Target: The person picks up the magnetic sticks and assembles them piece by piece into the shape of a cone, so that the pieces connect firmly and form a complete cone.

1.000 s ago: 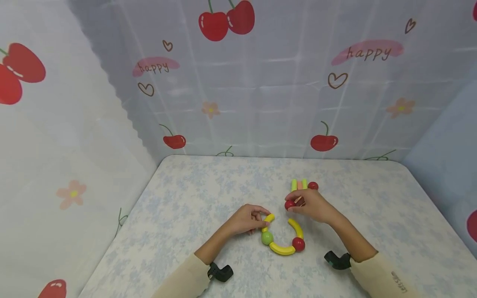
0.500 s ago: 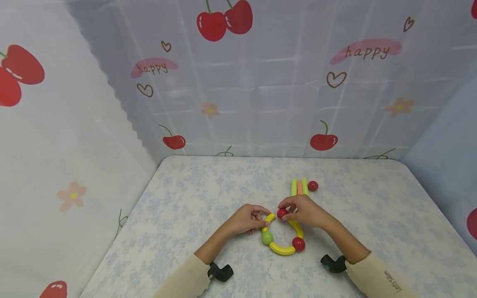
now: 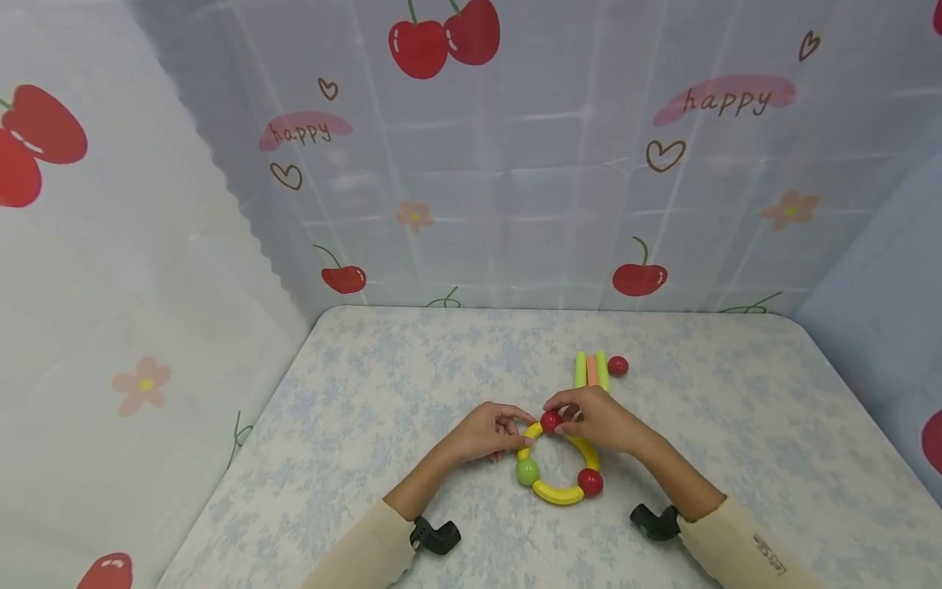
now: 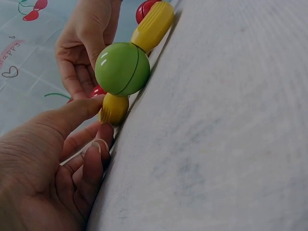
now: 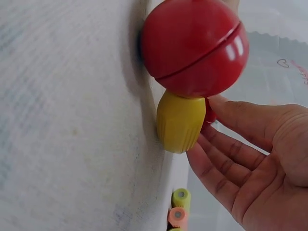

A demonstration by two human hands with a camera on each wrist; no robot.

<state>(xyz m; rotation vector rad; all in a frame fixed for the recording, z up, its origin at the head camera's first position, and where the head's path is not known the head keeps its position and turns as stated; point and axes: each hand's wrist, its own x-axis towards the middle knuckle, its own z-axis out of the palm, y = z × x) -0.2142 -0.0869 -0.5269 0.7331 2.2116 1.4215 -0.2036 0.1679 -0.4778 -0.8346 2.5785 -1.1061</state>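
Observation:
Several yellow curved rods and balls lie in a ring on the table. My left hand (image 3: 486, 433) pinches the upper-left yellow curved rod (image 4: 114, 109), which joins a green ball (image 3: 527, 472). At the top of the ring, my right hand (image 3: 599, 419) holds a red ball (image 3: 550, 422) between thumb and fingers, against that rod's upper end. A second yellow rod (image 3: 558, 494) runs along the bottom to another red ball (image 3: 590, 483). From there a third yellow rod (image 3: 589, 452) curves up towards my right hand; whether it touches the held ball is hidden.
Beyond my right hand, straight sticks lie side by side, light green (image 3: 580, 370) and orange (image 3: 592, 370), their near ends partly covered. A loose red ball (image 3: 618, 366) sits to their right. The patterned table (image 3: 383, 360) meets a printed curtain (image 3: 500, 245) at the back.
My right hand has brought the red ball from beside the straight sticks, leftward and nearer, to the upper-left rod's end. My left hand has kept its place on that rod.

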